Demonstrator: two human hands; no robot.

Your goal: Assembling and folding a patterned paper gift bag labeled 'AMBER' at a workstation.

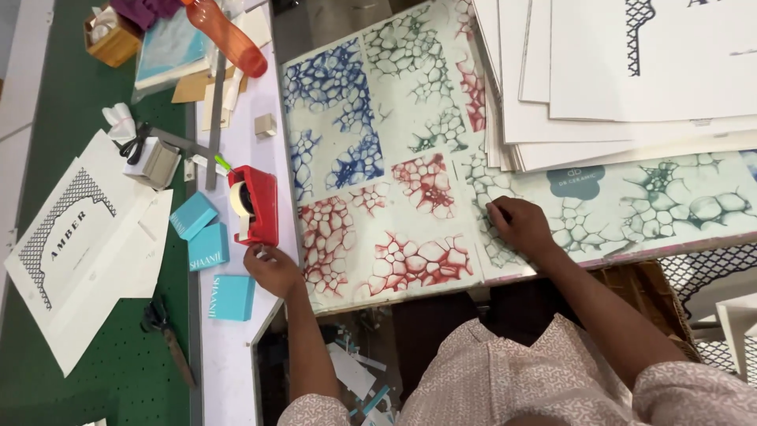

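Tape dispenser (254,205) just above left hand (272,268) — grip loose, empty — right hand (520,225) flat on patterned sheet (394,173)

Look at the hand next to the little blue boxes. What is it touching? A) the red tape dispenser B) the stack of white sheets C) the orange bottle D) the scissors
A: the left hand has its fingers at the bottom end of the red tape dispenser, while the scissors and the orange bottle lie away from it.
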